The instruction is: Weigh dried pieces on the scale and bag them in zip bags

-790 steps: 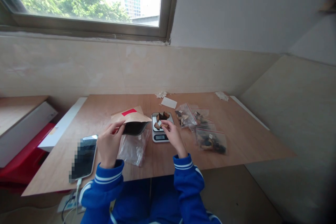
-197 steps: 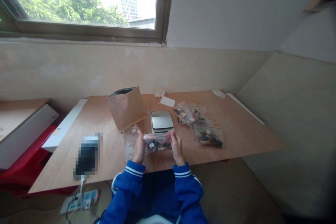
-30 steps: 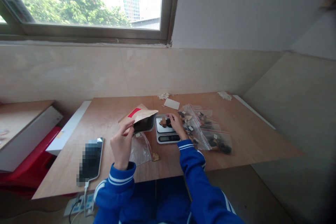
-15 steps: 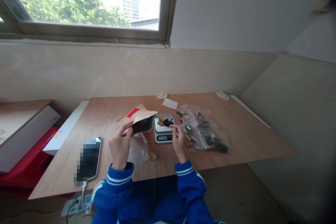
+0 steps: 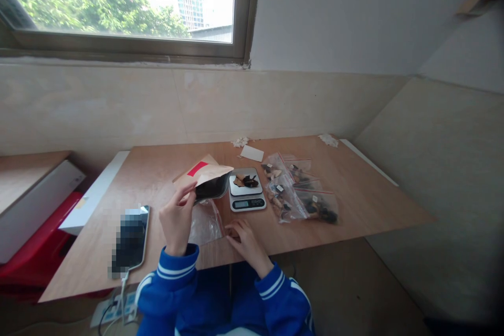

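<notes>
My left hand (image 5: pixel 177 220) grips a brown kraft paper pouch (image 5: pixel 213 172) with a red label, tilted above the table. Its lower side looks dark and shiny. On the table by the clear plastic bag (image 5: pixel 205 223), my right hand (image 5: pixel 244 239) has its fingers drawn together; whatever is between them is hidden. Just beyond stands a small digital kitchen scale (image 5: pixel 248 202). Brown and black dried pieces (image 5: pixel 246 181) lie on its white platform.
Several clear zip bags (image 5: pixel 284 199) of dried pieces with small tags lie right of the scale. A white card (image 5: pixel 252 153) and crumpled white bits (image 5: pixel 240 142) lie behind it. At left, a phone (image 5: pixel 132 241) is plugged into a cable (image 5: pixel 124 286) over the table edge.
My right hand has moved from the scale's platform toward me and left, onto the spot where a loose brown piece lay. That piece is now hidden. My left hand still holds the pouch.
</notes>
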A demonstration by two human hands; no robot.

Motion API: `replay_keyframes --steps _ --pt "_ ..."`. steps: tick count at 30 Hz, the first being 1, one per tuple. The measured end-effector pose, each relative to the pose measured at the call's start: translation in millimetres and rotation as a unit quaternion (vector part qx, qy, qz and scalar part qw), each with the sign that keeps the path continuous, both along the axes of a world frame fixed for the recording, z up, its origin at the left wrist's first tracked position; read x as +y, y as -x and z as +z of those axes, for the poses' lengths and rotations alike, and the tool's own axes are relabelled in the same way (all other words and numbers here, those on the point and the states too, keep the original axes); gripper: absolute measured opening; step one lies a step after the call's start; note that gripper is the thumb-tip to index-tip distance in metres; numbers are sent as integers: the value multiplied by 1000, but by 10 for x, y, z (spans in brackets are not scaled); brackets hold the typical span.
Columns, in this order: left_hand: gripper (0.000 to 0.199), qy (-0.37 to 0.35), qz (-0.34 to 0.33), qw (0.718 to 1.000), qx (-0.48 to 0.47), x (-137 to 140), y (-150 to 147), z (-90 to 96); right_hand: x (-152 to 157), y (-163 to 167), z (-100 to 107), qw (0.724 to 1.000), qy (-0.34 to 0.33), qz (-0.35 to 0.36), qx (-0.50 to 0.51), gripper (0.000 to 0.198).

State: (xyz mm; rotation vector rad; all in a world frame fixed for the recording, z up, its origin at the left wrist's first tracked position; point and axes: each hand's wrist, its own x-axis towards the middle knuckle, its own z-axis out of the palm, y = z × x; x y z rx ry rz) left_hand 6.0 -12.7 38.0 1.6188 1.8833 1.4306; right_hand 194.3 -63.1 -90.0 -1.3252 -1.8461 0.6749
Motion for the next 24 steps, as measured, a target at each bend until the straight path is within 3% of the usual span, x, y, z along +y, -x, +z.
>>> replay_keyframes --steps 4,7,13,17,20,24 --pt "26 -8 -2 1000 4 5 9 -12 102 -136 66 996 -35 -69 37 18" --pt "26 -6 -1 1000 0 -5 7 -20 353 -281 200 989 -69 -126 22 14" --pt "26 18 0 1000 -4 -24 21 21 923 -466 454 984 -101 -141 -40 16" --pt "26 29 3 1000 -4 -22 41 46 767 -265 636 970 -169 -174 12 20" --pt "26 27 -15 1000 -6 -23 27 32 477 11 868 972 -195 -114 65 23" --pt "27 19 -38 999 -1 -54 -4 -24 355 325 1118 989 -147 31 17 35"
